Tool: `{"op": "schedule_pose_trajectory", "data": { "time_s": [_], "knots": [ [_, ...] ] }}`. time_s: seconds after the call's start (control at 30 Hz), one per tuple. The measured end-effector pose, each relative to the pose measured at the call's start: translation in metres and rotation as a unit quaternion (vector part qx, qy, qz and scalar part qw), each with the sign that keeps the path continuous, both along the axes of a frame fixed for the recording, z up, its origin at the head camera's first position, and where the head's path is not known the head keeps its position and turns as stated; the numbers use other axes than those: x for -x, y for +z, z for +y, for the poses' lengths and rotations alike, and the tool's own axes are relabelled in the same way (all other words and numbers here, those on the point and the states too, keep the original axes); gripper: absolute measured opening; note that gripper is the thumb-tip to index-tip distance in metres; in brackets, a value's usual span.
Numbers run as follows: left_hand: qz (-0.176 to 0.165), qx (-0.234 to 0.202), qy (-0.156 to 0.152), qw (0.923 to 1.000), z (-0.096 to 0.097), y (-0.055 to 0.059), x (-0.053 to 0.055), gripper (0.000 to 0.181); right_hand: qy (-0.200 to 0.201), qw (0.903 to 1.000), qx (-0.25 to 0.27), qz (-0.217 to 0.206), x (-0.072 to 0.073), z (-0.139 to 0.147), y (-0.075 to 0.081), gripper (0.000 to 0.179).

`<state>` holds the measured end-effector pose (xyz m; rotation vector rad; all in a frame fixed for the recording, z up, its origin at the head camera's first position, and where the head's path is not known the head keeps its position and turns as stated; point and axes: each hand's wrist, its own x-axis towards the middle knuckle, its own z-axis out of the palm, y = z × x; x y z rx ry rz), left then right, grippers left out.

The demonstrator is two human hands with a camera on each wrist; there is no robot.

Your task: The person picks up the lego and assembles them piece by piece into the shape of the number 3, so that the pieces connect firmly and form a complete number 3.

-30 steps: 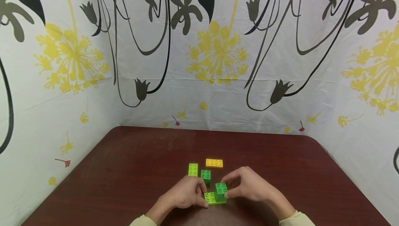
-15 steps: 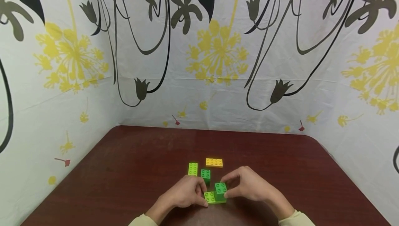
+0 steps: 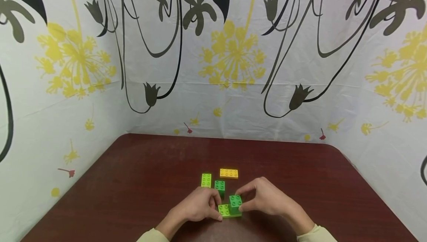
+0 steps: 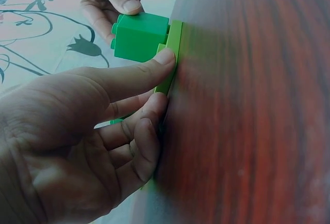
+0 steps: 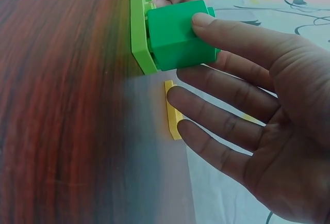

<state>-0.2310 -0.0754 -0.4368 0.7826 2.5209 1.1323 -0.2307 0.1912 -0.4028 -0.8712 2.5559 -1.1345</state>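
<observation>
My left hand (image 3: 199, 205) pinches the left end of a thin lime-green building brick (image 3: 224, 210) with thumb and fingers. That brick lies flat on the table, its studs facing up. My right hand (image 3: 269, 200) holds a taller green brick (image 3: 235, 201) between thumb and forefinger. This green brick stands upright over the right half of the lime one. In the right wrist view a narrow gap with studs shows between the green brick (image 5: 178, 35) and the lime brick (image 5: 138, 33). The other right fingers are spread below it.
Beyond my hands, on the dark red-brown table (image 3: 150, 168), lie another green brick (image 3: 219, 186), a lime brick (image 3: 206, 180) and a yellow brick (image 3: 228, 173). A white cloth (image 3: 207, 56) with printed flowers hangs round the back and sides.
</observation>
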Motion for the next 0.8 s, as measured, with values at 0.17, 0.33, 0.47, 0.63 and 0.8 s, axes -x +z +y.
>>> {"op": "schedule_pose_trajectory", "data": {
  "time_s": [0.17, 0.33, 0.47, 0.63, 0.8],
  "knots": [
    [0.002, 0.004, -0.002, 1.0000, -0.0002, -0.0012, 0.0008, 0.026, 0.001, 1.0000, -0.008, 0.005, -0.0013, -0.0019, 0.0009, 0.032],
    [0.009, 0.008, -0.004, 0.9999, -0.0001, -0.0018, 0.0008, 0.026, -0.001, 0.9994, -0.027, 0.021, -0.0025, -0.0041, 0.0018, 0.032],
    [0.015, 0.007, -0.015, 0.9998, -0.0007, -0.0029, 0.0027, 0.026, 0.001, 0.9989, -0.041, 0.025, -0.0029, -0.0058, 0.0041, 0.033],
    [0.022, 0.007, -0.025, 0.9994, -0.0019, -0.0021, 0.0045, 0.025, 0.004, 0.9988, -0.044, 0.022, -0.0022, -0.0062, 0.0061, 0.033],
    [0.013, 0.004, -0.014, 0.9998, -0.0012, 0.0001, 0.0031, 0.026, 0.003, 0.9993, -0.036, 0.011, -0.0002, -0.0045, 0.0053, 0.034]
  ]
}}
